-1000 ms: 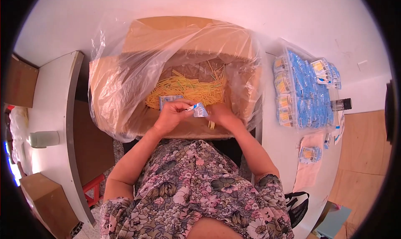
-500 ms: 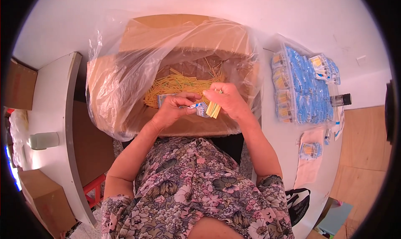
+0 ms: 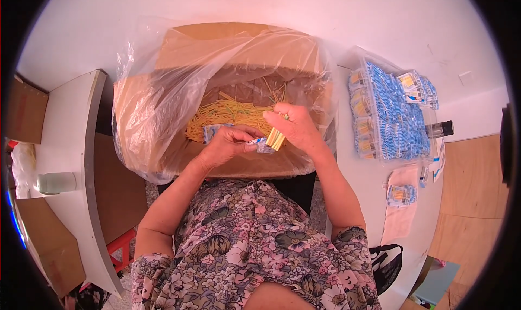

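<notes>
My left hand [image 3: 221, 148] pinches a small clear plastic bag [image 3: 264, 145] with blue and white printing. A bundle of thin yellow sticks [image 3: 275, 139] is gripped in my right hand [image 3: 299, 126], its lower end right at the bag; whether any tips are inside, I cannot tell. Both hands are over a cardboard box [image 3: 233, 39] lined with clear plastic film. Inside it lies a heap of loose yellow sticks [image 3: 225, 113], a few of them greenish. Another blue and white packet [image 3: 211, 132] rests on the heap, partly behind my left hand.
On the right-hand table, a clear bin [image 3: 391, 120] is packed with filled blue packets. Nearby are a black-capped bottle [image 3: 440, 129], a pink cloth [image 3: 399, 223] and one packet [image 3: 401, 196] on it. A pale green cup [image 3: 57, 183] lies on the white left-hand table.
The yellow bundle has shifted slightly left and tilted, so its lower end is closer to the bag. My left hand has moved a little, still pinching the bag.
</notes>
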Available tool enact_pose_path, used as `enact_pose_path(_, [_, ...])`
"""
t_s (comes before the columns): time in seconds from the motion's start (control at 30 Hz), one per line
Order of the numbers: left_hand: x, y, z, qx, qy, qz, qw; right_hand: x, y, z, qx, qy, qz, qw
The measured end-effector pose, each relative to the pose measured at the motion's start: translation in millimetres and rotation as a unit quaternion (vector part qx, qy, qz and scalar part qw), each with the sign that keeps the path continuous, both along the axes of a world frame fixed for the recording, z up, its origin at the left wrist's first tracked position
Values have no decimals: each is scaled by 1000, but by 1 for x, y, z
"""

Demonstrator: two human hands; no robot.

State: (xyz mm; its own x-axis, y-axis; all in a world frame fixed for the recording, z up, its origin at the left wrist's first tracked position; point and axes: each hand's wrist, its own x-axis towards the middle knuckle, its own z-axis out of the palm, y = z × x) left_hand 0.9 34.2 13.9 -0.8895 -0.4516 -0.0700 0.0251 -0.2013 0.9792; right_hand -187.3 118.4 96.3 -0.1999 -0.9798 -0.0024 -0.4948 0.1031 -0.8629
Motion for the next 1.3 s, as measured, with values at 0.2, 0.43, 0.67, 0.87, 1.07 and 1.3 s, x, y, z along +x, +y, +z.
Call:
enact_pose_path(0.2, [9,-5,3,71,61,-55,994,-8,5,-12,31,-171,-33,984])
enact_pose_path(0.43, [-5,10,24,56,-64,-158,984,21,12,-18,-102,82,28,991])
enact_pose_path(0.67, [-17,22,26,-152,37,-48,987,23,18,-21,-100,152,-68,981])
enact_pose_path(0.87, [-19,19,24,-15,-31,-35,999,4,19,-32,-117,62,-99,986])
enact_pose_path(1.07, [-11,6,7,7,44,53,998,-13,25,9,-19,-221,-99,970])
enact_pose_path(1.3, [-16,4,14,5,32,-2,999,-9,16,13,11,-83,-25,996])
